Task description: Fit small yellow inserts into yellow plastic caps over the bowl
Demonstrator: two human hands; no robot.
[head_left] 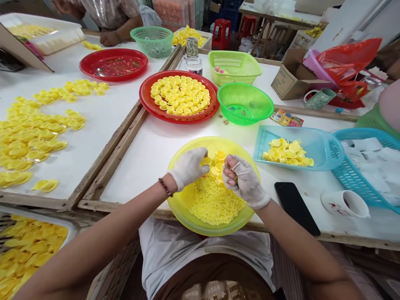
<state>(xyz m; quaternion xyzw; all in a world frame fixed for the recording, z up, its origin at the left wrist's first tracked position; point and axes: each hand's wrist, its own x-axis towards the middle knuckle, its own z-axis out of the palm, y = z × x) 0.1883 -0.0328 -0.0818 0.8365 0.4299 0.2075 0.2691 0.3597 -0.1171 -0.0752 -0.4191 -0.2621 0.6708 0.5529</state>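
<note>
A yellow bowl [184, 212] at the table's front edge holds a heap of small yellow pellets [215, 204]. Several yellow plastic cups [218, 168] lie on the heap toward its far side. Over the bowl's left part, my left hand [190, 168], in a white glove, pinches a yellow cup [205, 161] between thumb and fingers. My right hand [245, 179], gloved with bare fingertips, is closed above the right part of the bowl; what it holds, if anything, is hidden by the curled fingers. The two hands are apart, with the cups between them.
Beyond the bowl sit a red tray [145, 102] of yellow cups and a green basin [265, 100]. At right are a blue tray [318, 146], a phone [295, 206] and a mug [343, 204]. Yellow pieces [34, 133] cover the left table. A person's hand [109, 38] rests behind.
</note>
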